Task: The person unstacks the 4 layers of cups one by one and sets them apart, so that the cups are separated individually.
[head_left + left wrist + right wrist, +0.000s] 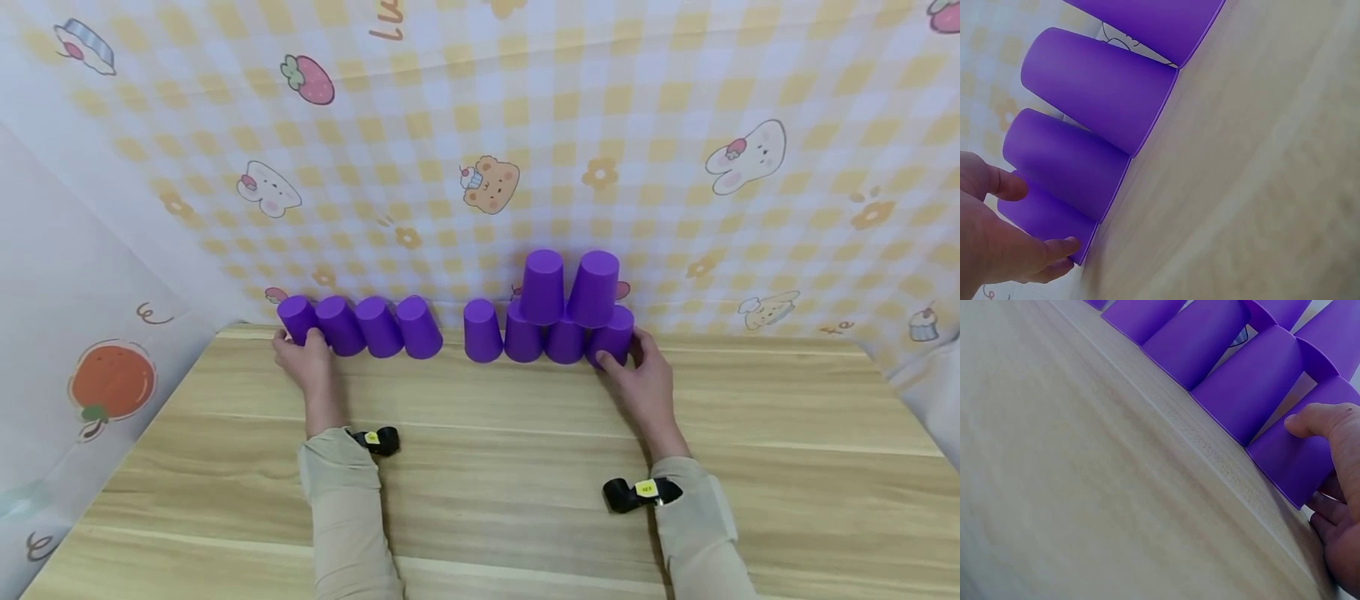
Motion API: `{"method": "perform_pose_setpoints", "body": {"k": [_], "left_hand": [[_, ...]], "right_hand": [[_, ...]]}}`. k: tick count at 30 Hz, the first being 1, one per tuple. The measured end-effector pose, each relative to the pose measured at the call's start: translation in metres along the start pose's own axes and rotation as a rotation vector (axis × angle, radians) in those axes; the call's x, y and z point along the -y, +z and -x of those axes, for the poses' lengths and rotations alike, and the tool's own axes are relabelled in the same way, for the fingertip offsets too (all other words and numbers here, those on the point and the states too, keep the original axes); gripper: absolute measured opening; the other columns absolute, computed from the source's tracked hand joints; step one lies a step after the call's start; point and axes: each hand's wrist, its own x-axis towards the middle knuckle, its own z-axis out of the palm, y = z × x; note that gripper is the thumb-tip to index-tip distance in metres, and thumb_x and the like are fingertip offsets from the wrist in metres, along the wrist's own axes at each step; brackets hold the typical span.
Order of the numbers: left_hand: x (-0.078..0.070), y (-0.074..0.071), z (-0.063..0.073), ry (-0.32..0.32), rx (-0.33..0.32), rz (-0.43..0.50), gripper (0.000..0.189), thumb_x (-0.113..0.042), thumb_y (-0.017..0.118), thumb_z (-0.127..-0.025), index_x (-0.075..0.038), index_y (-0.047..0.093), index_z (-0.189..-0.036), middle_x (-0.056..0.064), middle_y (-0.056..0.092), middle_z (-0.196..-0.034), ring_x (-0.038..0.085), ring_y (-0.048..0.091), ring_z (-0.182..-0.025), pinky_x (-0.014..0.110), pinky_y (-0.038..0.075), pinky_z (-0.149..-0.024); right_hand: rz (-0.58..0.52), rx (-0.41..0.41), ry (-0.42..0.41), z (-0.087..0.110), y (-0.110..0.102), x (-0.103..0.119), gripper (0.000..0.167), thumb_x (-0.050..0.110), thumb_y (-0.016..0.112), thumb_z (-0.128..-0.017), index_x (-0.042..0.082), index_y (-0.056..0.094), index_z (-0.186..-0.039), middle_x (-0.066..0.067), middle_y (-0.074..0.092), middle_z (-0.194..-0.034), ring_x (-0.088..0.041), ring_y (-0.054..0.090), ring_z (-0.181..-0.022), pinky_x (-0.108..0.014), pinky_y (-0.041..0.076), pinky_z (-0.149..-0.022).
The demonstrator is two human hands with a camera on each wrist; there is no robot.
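Note:
Upside-down purple cups stand in a row by the wall. My left hand (303, 360) holds the leftmost cup (296, 315) from its outer side. In the left wrist view its thumb and fingers lie against that cup (1047, 209). On the right, two cups form an upper tier: one upper cup (543, 287) and another upper cup (595, 288), both resting on the cups below. My right hand (641, 379) grips the rightmost bottom cup (617, 327), thumb in front and fingers round the outer side; the right wrist view shows this cup (1297, 456) touching the table.
Several cups (379, 327) stand side by side on the left, a gap away from the right group's first cup (482, 332). A patterned cloth (420, 150) hangs right behind the row. The wooden table (487, 467) stretches out in front.

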Motion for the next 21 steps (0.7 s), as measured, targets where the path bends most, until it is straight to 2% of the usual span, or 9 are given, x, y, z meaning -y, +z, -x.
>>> {"method": "perform_pose_setpoints", "body": {"k": [5, 8, 11, 14, 18, 20, 21], "left_hand": [[-0.001, 0.000, 0.001, -0.009, 0.005, 0.008, 0.053, -0.004, 0.044, -0.086, 0.002, 0.033, -0.137, 0.019, 0.033, -0.136, 0.022, 0.039, -0.119, 0.022, 0.033, -0.100], [-0.006, -0.003, 0.002, -0.029, -0.054, 0.030, 0.051, -0.005, 0.044, -0.088, 0.001, 0.033, -0.137, 0.018, 0.031, -0.136, 0.021, 0.038, -0.118, 0.019, 0.032, -0.099], [-0.016, -0.006, 0.003, -0.008, -0.151, 0.092, 0.045, -0.006, 0.048, -0.088, -0.003, 0.039, -0.132, 0.015, 0.031, -0.134, 0.019, 0.038, -0.115, 0.014, 0.030, -0.096], [-0.031, -0.008, 0.007, 0.027, -0.184, 0.230, 0.037, -0.006, 0.049, -0.089, -0.009, 0.044, -0.125, 0.009, 0.029, -0.132, 0.015, 0.038, -0.114, 0.012, 0.032, -0.091], [-0.057, -0.004, 0.024, 0.113, -0.135, 0.343, 0.026, -0.009, 0.049, -0.093, -0.013, 0.049, -0.118, 0.002, 0.031, -0.128, 0.012, 0.036, -0.114, 0.015, 0.035, -0.089], [-0.071, 0.002, 0.038, 0.174, -0.094, 0.370, 0.025, -0.006, 0.049, -0.092, -0.012, 0.050, -0.117, 0.001, 0.034, -0.122, 0.012, 0.036, -0.111, 0.017, 0.036, -0.086], [-0.077, 0.005, 0.046, 0.200, -0.069, 0.354, 0.026, -0.006, 0.049, -0.092, -0.013, 0.051, -0.117, 0.000, 0.035, -0.122, 0.011, 0.036, -0.111, 0.018, 0.036, -0.086]], "right_hand": [[-0.005, 0.003, -0.001, 0.000, 0.000, 0.000, 0.064, 0.018, 0.067, -0.086, -0.003, 0.036, -0.138, -0.023, 0.041, -0.138, -0.033, 0.039, -0.127, -0.038, 0.033, -0.105], [-0.003, 0.005, 0.002, 0.000, 0.000, 0.001, 0.065, 0.019, 0.067, -0.086, -0.003, 0.035, -0.138, -0.023, 0.040, -0.138, -0.033, 0.038, -0.128, -0.038, 0.033, -0.106], [0.003, 0.007, 0.010, 0.000, 0.000, 0.002, 0.065, 0.019, 0.067, -0.086, -0.002, 0.035, -0.139, -0.023, 0.040, -0.139, -0.033, 0.038, -0.128, -0.038, 0.032, -0.106], [0.009, 0.008, 0.018, 0.000, 0.000, 0.001, 0.066, 0.019, 0.067, -0.086, -0.002, 0.034, -0.139, -0.023, 0.039, -0.139, -0.033, 0.038, -0.128, -0.038, 0.032, -0.106], [0.012, 0.004, 0.020, 0.001, 0.000, 0.000, 0.066, 0.020, 0.067, -0.086, -0.002, 0.035, -0.139, -0.023, 0.040, -0.138, -0.033, 0.038, -0.128, -0.039, 0.032, -0.106], [0.012, 0.001, 0.016, 0.000, 0.000, -0.001, 0.065, 0.020, 0.067, -0.085, -0.002, 0.036, -0.138, -0.023, 0.040, -0.138, -0.033, 0.038, -0.128, -0.039, 0.033, -0.105], [0.012, 0.000, 0.012, 0.000, 0.000, -0.001, 0.065, 0.020, 0.067, -0.085, -0.002, 0.036, -0.138, -0.023, 0.040, -0.138, -0.033, 0.038, -0.128, -0.039, 0.033, -0.105]]}}
